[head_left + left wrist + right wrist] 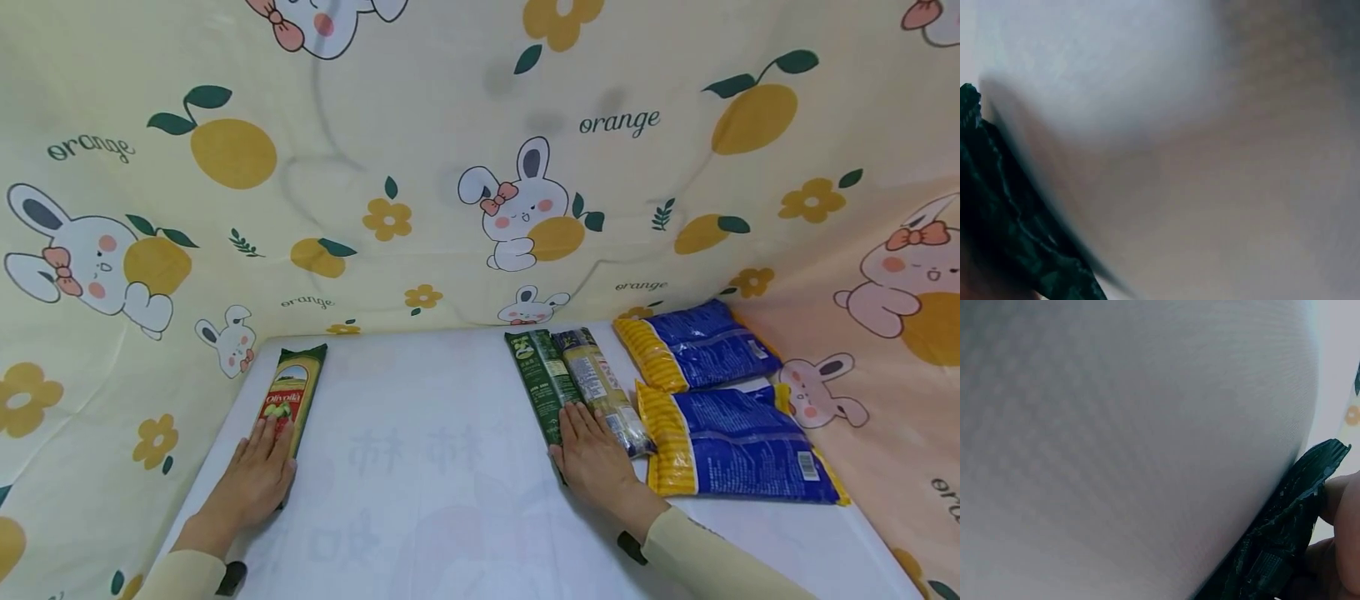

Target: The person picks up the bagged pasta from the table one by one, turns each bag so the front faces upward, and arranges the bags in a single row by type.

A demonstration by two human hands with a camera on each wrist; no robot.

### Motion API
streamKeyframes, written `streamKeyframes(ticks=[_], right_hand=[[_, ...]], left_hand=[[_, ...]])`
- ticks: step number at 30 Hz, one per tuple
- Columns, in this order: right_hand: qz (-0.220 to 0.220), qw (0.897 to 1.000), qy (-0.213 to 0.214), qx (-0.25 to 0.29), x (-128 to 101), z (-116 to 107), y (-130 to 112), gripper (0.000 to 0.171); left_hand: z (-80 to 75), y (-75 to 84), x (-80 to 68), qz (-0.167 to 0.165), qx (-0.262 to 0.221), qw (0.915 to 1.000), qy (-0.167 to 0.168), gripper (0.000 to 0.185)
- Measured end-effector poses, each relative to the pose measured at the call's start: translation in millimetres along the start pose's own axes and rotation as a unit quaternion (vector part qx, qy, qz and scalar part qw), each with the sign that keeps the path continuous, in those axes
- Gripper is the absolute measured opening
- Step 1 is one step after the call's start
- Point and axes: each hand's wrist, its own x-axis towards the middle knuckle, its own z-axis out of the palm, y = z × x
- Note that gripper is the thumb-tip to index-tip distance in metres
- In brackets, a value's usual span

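On the left of the white table, my left hand (251, 483) lies flat over the lower half of a long green, yellow and red packet (294, 385) labelled Olivoila. Straight fingers of my right hand (600, 462) rest on a long dark green packet (534, 367) at the centre right, covering its lower part. A similar slim packet with gold and navy print (596, 379) lies right beside it, close to those fingertips. The left wrist view catches a crinkled green packet end (1016, 231). In the right wrist view, fingers (1349, 531) touch the green packet's end (1272, 540).
Two plump blue and yellow bags lie at the table's right side, the far bag (708, 343) behind the near bag (750, 446). A cloth (435, 125) printed with rabbits and oranges hangs behind and around the white table (420, 392).
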Motion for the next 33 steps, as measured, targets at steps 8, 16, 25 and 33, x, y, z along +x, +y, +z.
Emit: streamKeyframes(ticks=[8, 16, 25, 33], right_hand=[[0.010, 1.000, -0.008, 0.006, -3, -1, -1, 0.063], [0.024, 0.999, -0.032, 0.027, -5, -2, -3, 0.065], [0.016, 0.996, -0.041, 0.078, -10, 2, -23, 0.067], [-0.015, 0.997, -0.041, 0.065, -15, 4, -49, 0.064]], left_hand=[[0.0, 4.5, 0.5, 0.012, -0.004, 0.9999, 0.000, 0.066], [-2.2, 11.7, 5.1, -0.002, -0.013, 0.9999, -0.002, 0.070], [-15.6, 38.1, 12.8, 0.014, -0.027, 0.9995, 0.014, 0.071], [-23.1, 89.4, 32.5, 0.068, -0.025, 0.9971, 0.023, 0.068]])
